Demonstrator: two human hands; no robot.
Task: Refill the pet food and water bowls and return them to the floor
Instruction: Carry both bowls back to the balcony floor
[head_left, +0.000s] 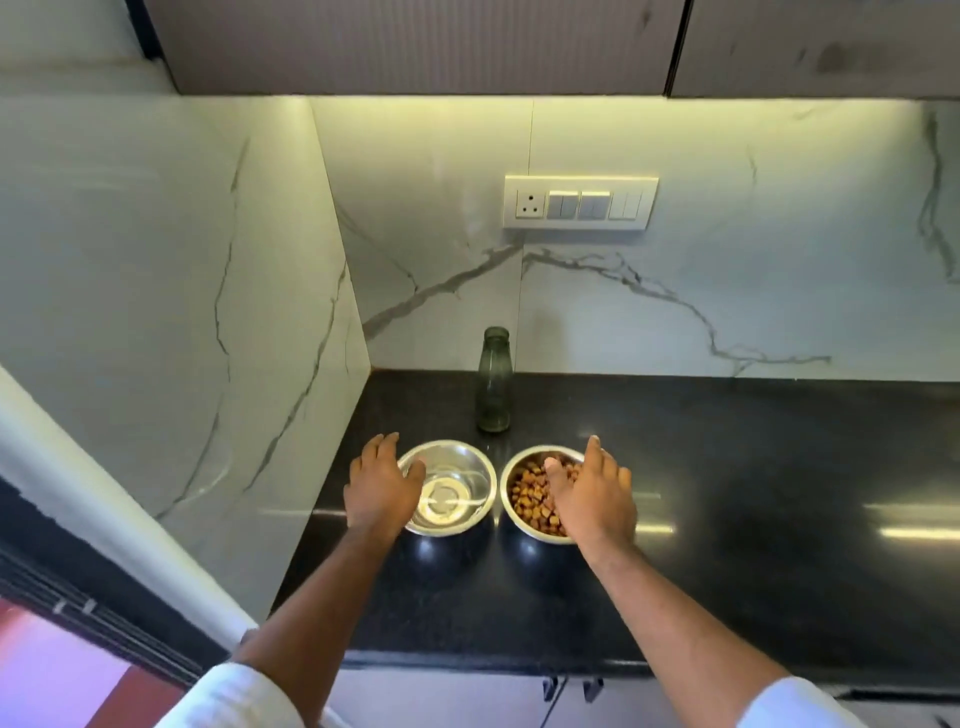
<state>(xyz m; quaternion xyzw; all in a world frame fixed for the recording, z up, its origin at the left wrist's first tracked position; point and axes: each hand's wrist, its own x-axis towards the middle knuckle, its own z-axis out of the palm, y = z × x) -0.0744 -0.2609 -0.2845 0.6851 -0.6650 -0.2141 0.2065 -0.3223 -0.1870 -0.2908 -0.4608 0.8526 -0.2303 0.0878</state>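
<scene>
Two steel bowls stand side by side on the black countertop (753, 467). The left bowl (457, 483) holds clear water. The right bowl (524, 499) holds brown kibble pieces. My left hand (382, 486) lies over the left rim of the water bowl, fingers spread, thumb over the rim. My right hand (595, 491) hovers over the right side of the kibble bowl, fingers spread. I cannot tell whether either hand grips its bowl. Behind the bowls stands a dark glass bottle (494, 382) without a cap, which looks nearly empty.
A marble wall (182, 312) closes the counter on the left and a marble backsplash carries a switch panel (579, 202). Upper cabinets hang overhead. Cabinet fronts with handles (571, 688) sit below the counter's front edge.
</scene>
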